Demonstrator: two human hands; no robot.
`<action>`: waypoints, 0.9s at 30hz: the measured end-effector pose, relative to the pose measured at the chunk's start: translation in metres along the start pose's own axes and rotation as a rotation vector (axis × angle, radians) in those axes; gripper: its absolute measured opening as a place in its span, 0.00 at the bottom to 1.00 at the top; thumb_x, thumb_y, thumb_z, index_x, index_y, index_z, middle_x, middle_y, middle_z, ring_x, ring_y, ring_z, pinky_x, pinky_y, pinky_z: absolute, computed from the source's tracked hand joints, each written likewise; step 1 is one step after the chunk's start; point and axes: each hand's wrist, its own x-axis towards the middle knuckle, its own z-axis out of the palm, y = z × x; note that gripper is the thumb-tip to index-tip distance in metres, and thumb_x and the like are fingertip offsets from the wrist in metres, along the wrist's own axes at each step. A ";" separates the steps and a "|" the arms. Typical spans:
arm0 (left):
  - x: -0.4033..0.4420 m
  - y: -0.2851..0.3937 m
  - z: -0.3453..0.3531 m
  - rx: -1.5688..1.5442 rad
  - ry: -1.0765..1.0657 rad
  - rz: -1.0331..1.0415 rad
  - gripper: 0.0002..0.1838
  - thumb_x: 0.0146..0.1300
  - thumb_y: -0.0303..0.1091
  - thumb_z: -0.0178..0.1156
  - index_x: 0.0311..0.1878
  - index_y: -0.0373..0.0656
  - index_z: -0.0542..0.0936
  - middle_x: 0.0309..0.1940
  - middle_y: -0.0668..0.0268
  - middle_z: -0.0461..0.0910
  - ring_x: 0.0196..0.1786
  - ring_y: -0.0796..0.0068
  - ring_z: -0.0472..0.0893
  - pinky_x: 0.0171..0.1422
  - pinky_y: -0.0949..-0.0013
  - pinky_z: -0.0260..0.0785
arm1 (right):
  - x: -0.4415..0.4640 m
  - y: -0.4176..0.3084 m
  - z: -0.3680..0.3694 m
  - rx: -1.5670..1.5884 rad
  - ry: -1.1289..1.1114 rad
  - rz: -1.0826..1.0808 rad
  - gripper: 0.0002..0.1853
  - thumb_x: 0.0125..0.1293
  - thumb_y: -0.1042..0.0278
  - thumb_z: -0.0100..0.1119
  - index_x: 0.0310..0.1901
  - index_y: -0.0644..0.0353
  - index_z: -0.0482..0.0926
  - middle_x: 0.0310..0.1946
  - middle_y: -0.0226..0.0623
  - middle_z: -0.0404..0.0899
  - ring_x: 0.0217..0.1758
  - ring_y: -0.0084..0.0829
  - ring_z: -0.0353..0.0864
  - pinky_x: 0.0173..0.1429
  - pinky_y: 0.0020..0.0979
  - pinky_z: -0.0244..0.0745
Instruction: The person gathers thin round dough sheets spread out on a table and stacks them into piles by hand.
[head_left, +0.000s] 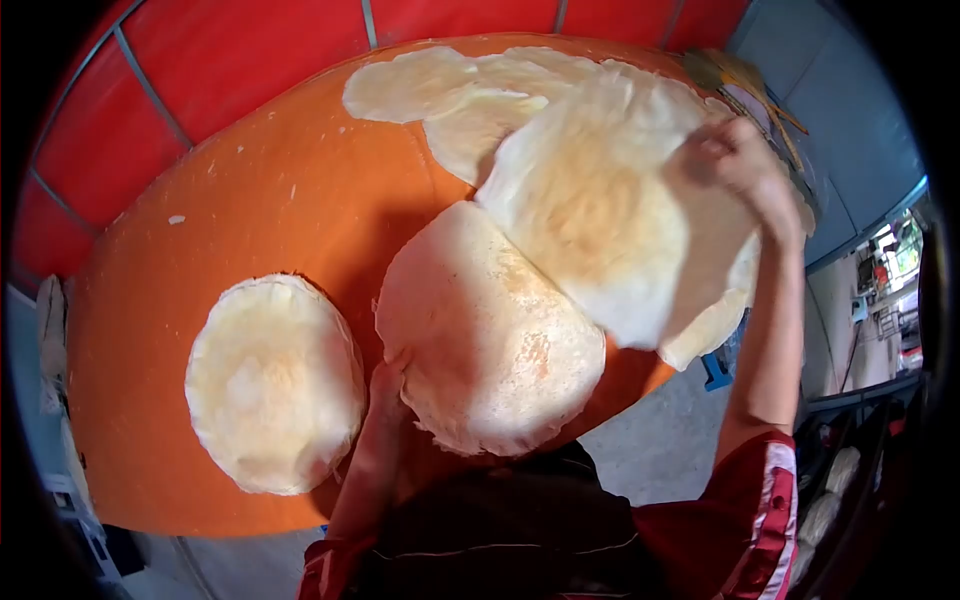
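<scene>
Near the table's front edge, my left hand (388,392) grips the left rim of a round, thin flatbread sheet (480,330), its fingers mostly hidden beneath it. That sheet meets a larger pale sheet (590,200) at its upper right. Over the right part of the pale sheets, my right hand (735,160) is raised with curled fingers, partly smeared by motion; whether it holds anything is not visible. A round stack of sheets (275,385) lies to the left on the orange table (240,220).
More thin sheets (420,85) overlap along the table's far side. Brown sticks (780,115) and a dried leafy item lie at the far right edge. Red panels (250,60) stand behind the table. Grey floor (640,440) shows at the front.
</scene>
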 end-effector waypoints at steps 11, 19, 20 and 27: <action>-0.024 0.006 -0.018 -0.017 -0.264 0.093 0.22 0.62 0.34 0.45 0.58 0.34 0.63 0.53 0.57 0.70 0.54 0.64 0.70 0.59 0.64 0.63 | -0.113 -0.127 0.148 -0.510 -0.335 -0.496 0.16 0.43 0.78 0.49 0.39 0.65 0.70 0.29 0.42 0.73 0.23 0.37 0.75 0.24 0.36 0.69; -0.044 0.017 0.017 0.104 -0.223 0.143 0.19 0.62 0.32 0.46 0.56 0.39 0.64 0.46 0.63 0.72 0.46 0.70 0.72 0.50 0.70 0.66 | -0.223 -0.119 0.287 -0.039 -0.332 -0.463 0.23 0.56 0.66 0.49 0.52 0.72 0.64 0.42 0.51 0.73 0.39 0.46 0.76 0.40 0.40 0.73; -0.031 0.007 0.014 0.305 -0.096 0.199 0.19 0.60 0.29 0.48 0.56 0.39 0.64 0.44 0.64 0.72 0.45 0.70 0.72 0.49 0.70 0.66 | -0.222 -0.117 0.285 0.030 -0.314 -0.462 0.25 0.58 0.65 0.49 0.54 0.72 0.63 0.45 0.51 0.73 0.41 0.47 0.76 0.45 0.43 0.72; -0.065 0.102 0.086 0.595 -0.280 0.790 0.26 0.52 0.23 0.54 0.57 0.39 0.63 0.46 0.65 0.71 0.47 0.75 0.71 0.48 0.71 0.66 | -0.203 -0.107 0.250 0.163 -0.001 -0.376 0.23 0.59 0.69 0.53 0.54 0.71 0.65 0.48 0.57 0.71 0.49 0.51 0.74 0.45 0.42 0.71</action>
